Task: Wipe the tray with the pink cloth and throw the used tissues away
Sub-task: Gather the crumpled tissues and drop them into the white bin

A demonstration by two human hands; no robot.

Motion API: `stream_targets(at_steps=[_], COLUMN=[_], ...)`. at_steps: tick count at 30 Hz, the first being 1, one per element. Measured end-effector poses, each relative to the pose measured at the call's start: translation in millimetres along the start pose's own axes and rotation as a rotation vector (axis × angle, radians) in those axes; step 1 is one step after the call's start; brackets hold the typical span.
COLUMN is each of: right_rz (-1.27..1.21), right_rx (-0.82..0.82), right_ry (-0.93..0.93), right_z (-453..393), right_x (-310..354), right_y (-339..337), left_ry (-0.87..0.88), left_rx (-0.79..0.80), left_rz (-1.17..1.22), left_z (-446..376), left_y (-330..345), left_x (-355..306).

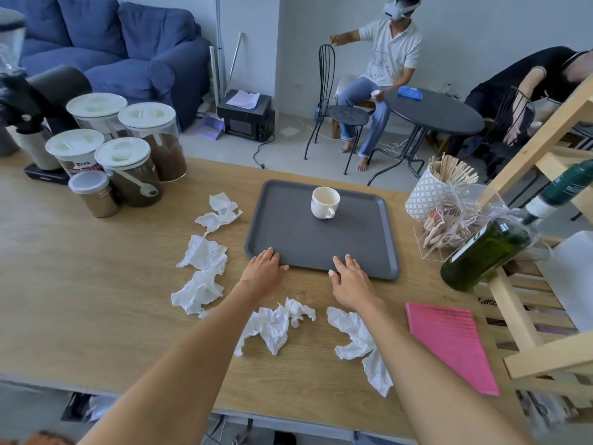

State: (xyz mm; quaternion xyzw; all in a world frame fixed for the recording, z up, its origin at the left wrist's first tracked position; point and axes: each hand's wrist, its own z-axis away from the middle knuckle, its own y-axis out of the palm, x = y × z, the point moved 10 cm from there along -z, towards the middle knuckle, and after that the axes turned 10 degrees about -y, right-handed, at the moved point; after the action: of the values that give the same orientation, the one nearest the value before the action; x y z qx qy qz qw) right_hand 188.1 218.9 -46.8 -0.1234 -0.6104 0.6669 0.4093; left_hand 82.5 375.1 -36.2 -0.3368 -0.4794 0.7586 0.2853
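Crumpled tissues (205, 271) ring the tray's (301, 242) left and near sides. Jars (134, 155) crowd the far left; a green bottle (487, 252) and wooden rack (545, 284) block the right. Bare tabletop (80, 284) lies open beyond the left tissues.

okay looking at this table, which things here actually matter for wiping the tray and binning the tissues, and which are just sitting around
For the job: grey tray; pink cloth, folded flat near the right hand; crumpled tissues scattered left of and in front of the tray; left hand on the tray's near edge.

Just lying about: white cup on the tray, lidded jars, green bottle, stick holder.
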Motion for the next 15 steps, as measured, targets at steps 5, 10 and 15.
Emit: stream_targets(at_steps=[5,10,15], right_rz=[-0.014,-0.028,-0.004], right_rx=[-0.005,-0.023,-0.021], right_ry=[0.016,0.055,0.053], right_z=[22,54,83], right_x=[14,27,29], right_y=[11,21,33], left_ry=[0.046,0.071,0.068], left_rx=[-0.018,-0.024,-0.062], left_rz=[0.047,0.047,0.051], left_z=[22,45,69], left_y=[-5,2,13], left_x=[9,24,33])
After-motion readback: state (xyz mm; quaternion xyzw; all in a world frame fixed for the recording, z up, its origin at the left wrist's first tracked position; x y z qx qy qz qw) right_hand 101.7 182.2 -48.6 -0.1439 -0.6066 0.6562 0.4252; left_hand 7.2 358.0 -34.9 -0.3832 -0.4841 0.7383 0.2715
